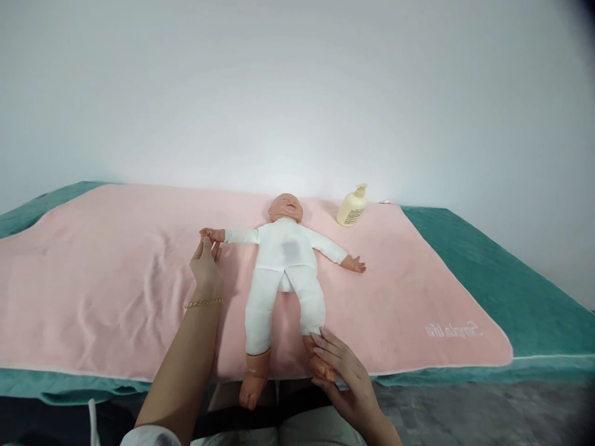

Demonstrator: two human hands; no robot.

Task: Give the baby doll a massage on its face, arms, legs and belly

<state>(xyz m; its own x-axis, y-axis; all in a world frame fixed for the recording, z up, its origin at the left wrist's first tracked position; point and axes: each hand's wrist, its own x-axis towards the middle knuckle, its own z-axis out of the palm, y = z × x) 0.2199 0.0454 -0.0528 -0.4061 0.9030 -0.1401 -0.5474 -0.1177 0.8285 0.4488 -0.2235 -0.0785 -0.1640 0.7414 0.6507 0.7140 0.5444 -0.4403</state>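
Observation:
A baby doll [284, 244] in a white cloth suit lies on its back with its arms spread. My left hand [205, 263], with a gold bracelet at the wrist, pinches the doll's hand [214, 235] on the left side between thumb and fingers. At the near edge, my right hand [343, 375] is around the doll's foot [320, 367] on the right side, fingers across the ankle and thumb low by the toes. The doll's other foot [254, 381] hangs over the edge, untouched. Its other arm [332, 249] stretches out to the right.
Under the doll lies a pink blanket [121, 272] over a green-covered table [493, 272]. A pale yellow pump bottle [352, 207] stands beyond the doll, right of its head. A white wall [297, 93] rises behind the table. My legs [302, 421] are below the near edge.

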